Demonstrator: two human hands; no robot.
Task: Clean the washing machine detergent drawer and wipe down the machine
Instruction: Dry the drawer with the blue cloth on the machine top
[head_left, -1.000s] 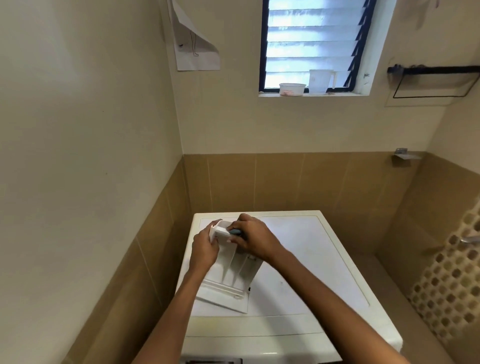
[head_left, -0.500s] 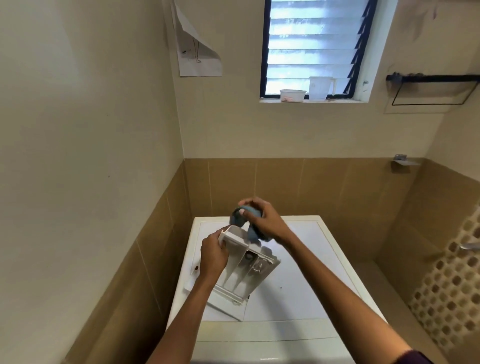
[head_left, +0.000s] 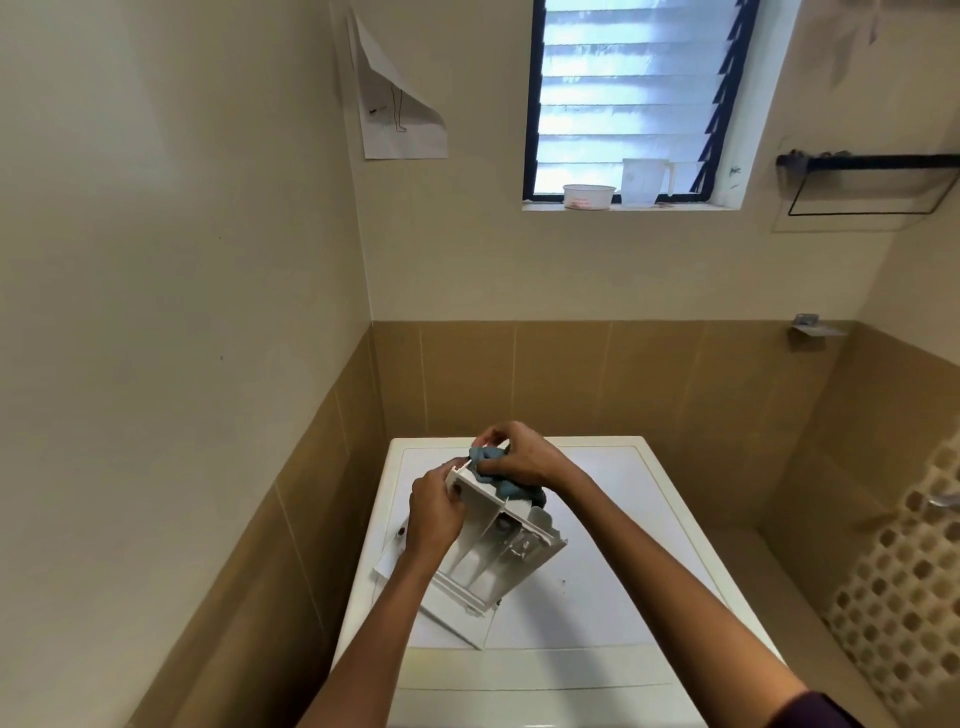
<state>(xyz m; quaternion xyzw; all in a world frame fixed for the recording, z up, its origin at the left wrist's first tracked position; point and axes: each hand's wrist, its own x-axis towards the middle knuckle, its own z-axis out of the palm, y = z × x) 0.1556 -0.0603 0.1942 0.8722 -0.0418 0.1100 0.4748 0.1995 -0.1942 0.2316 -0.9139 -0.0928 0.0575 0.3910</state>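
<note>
A white detergent drawer (head_left: 493, 561) with several compartments stands tilted on the top of the white washing machine (head_left: 623, 545), its front panel resting low on the lid. My left hand (head_left: 434, 512) grips the drawer's left side near its raised back end. My right hand (head_left: 522, 457) holds a blue-grey cloth (head_left: 501, 475) and presses it against the drawer's upper back edge. Part of the cloth hangs behind the drawer.
The machine sits in a corner, with a cream and tan tiled wall (head_left: 208, 415) close on the left and behind. A window sill holds a white tub (head_left: 588, 196) and a clear jug (head_left: 644, 180). A black towel rail (head_left: 872, 163) is at the right, a perforated panel (head_left: 904, 582) below it.
The drawer went from lying nearly flat to tilted up at its back end. My right hand lifted the cloth out, then brought it down onto the drawer's upper back edge.
</note>
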